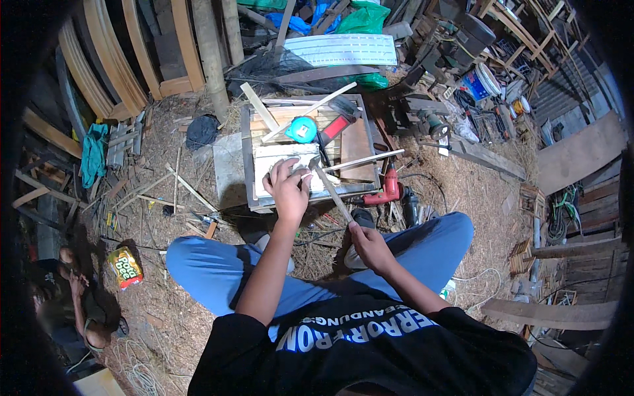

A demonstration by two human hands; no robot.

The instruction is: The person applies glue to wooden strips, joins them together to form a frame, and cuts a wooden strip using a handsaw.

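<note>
My left hand (pixel 288 190) rests on a pale board (pixel 267 154), thumb and fingertips bent together around something too small to make out. My right hand (pixel 370 245) grips the handle of a hammer (pixel 335 193), whose metal head is beside my left fingertips. The board lies on a low wooden crate-like platform (pixel 246 132) between my legs. Just beyond my hands are a teal tape measure (pixel 301 129), a red-and-black tool (pixel 335 128) and loose wooden strips (pixel 257 105). A red power drill (pixel 386 195) lies at the platform's right front.
Another person (pixel 79 303) sits at the lower left near a snack bag (pixel 129 267). Curved wooden pieces (pixel 132 53) stand at the upper left. Scrap wood and cables litter the ground. A bench grinder (pixel 436 129) and a white bucket (pixel 482 86) are to the right.
</note>
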